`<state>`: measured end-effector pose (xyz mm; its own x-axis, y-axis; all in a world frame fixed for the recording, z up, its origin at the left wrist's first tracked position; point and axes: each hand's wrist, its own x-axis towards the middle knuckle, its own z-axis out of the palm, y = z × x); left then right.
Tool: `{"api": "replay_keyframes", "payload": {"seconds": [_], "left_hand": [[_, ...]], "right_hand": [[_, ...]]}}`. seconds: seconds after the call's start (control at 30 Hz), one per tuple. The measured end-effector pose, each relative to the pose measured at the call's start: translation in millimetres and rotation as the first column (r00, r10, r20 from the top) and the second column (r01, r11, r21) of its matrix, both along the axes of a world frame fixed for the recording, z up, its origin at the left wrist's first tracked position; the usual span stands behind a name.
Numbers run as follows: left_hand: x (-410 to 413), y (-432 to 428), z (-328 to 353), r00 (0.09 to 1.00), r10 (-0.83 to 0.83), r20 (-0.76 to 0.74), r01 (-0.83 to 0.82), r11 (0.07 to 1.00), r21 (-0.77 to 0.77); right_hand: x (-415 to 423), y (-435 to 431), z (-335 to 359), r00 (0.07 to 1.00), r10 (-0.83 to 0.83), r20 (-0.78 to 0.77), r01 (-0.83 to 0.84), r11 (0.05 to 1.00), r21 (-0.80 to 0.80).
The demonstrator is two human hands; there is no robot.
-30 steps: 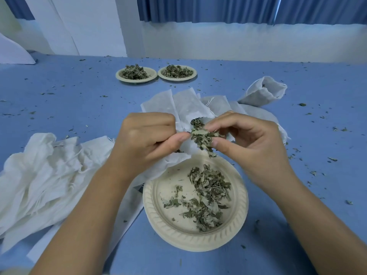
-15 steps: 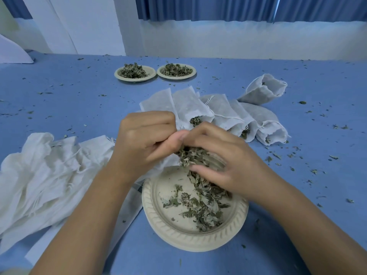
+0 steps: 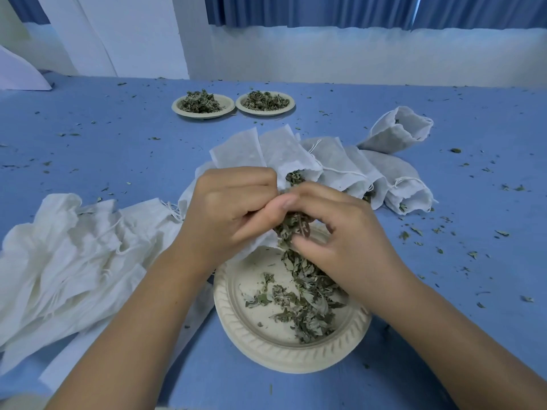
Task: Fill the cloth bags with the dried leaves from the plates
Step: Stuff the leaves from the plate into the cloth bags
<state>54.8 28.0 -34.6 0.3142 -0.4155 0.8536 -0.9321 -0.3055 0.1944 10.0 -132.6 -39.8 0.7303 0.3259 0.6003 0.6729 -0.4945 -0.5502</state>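
The left hand (image 3: pixel 233 211) has its fingers clenched on the mouth of a cloth bag (image 3: pixel 259 242). Touching them, the right hand (image 3: pixel 340 241) fingers curl round a clump of dried leaves (image 3: pixel 291 229) just above the near plate (image 3: pixel 266 347). Stuffed bags (image 3: pixel 408 190) beyond the fingers suggest the job is partly done, with two heaped plates (image 3: pixel 204 115) farther off and limp empty bags (image 3: pixel 74 247) to their left on the table (image 3: pixel 118 149) yet to do.

The left hand (image 3: pixel 233 211) and right hand (image 3: pixel 349 241) are bare, as are both forearms (image 3: pixel 133 321).
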Motion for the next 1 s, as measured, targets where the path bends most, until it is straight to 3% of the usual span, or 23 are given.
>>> {"api": "replay_keyframes", "payload": {"seconds": [0.1,0.2,0.27,0.4,0.5,0.67,0.87,0.93,1.0], "left_hand": [[1,0,1,1.0,0.003,-0.012,-0.004,1.0,-0.017],[2,0,1,1.0,-0.001,0.004,0.001,1.0,-0.013],[2,0,0,1.0,-0.001,0.014,0.001,1.0,-0.019],[0,-2,-1,1.0,0.017,0.024,-0.017,0.999,-0.03],[0,-1,-1,1.0,0.016,0.01,-0.015,0.999,-0.04],[2,0,-1,1.0,0.025,0.009,-0.025,0.997,-0.075],[-2,-3,-3,0.996,-0.091,-0.021,0.089,0.993,-0.079],[-1,-1,-2,0.998,-0.069,-0.016,0.067,0.995,-0.08],[0,4,0,1.0,-0.023,0.009,0.024,0.996,-0.091]], "right_hand": [[-1,-6,3,0.968,0.148,-0.2,-0.107,0.973,0.202],[-3,-8,4,0.966,0.206,-0.157,-0.14,0.926,0.351],[-4,-4,2,0.992,0.118,-0.033,-0.104,0.953,0.285],[-5,6,-3,0.989,-0.022,0.145,0.027,0.999,-0.031],[-6,-1,-3,0.991,0.051,0.12,-0.034,0.989,-0.146],[-13,-13,8,0.986,0.136,0.098,-0.141,0.989,0.042],[-15,-2,0,0.98,0.191,-0.053,-0.198,0.953,-0.229],[-12,-7,4,0.981,0.189,-0.049,-0.193,0.977,-0.087],[-10,-18,14,0.977,0.203,-0.063,-0.189,0.965,0.181]]}}
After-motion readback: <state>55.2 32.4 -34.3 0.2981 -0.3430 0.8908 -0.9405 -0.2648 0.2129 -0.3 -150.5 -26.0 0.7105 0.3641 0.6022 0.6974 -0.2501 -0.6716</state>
